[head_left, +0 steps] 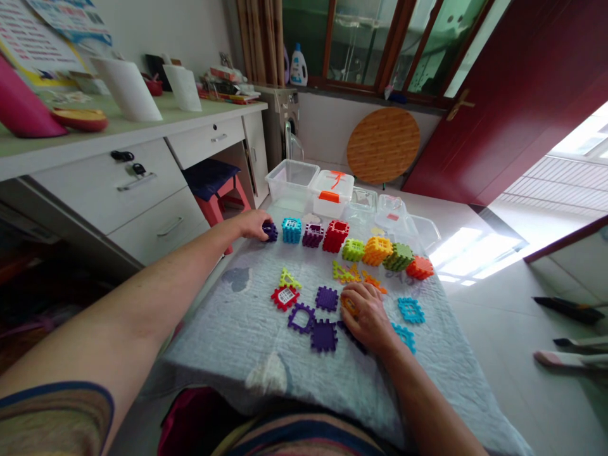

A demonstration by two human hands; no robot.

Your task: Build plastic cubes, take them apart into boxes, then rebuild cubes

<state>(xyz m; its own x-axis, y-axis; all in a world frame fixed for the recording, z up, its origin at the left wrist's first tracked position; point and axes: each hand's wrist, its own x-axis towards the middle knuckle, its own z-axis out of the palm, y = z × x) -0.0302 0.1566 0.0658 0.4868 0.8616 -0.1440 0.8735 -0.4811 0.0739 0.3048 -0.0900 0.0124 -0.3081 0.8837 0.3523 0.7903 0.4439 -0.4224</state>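
Observation:
My left hand (255, 224) reaches to the far left of the row, with its fingers curled round a stack of dark purple interlocking tiles (271, 232). Close to the middle of the cloth, my right hand (368, 313) bends its fingers over an orange interlocking tile (349, 306), which they partly cover. A dark tile lies half hidden under that hand. To its left are loose purple tiles (323, 335), a purple frame tile (302, 318), a red window tile (285, 297) and a lime triangle (289, 278). Blue tiles (411, 310) lie to its right.
Along the row stand stacks in blue (291, 230), red (335, 236), yellow-orange (377, 251), green (398, 256) and other colours. Behind them are an open clear bin (292, 182) and a lidded box (331, 193). A pink stool (219, 196) stands left of the table.

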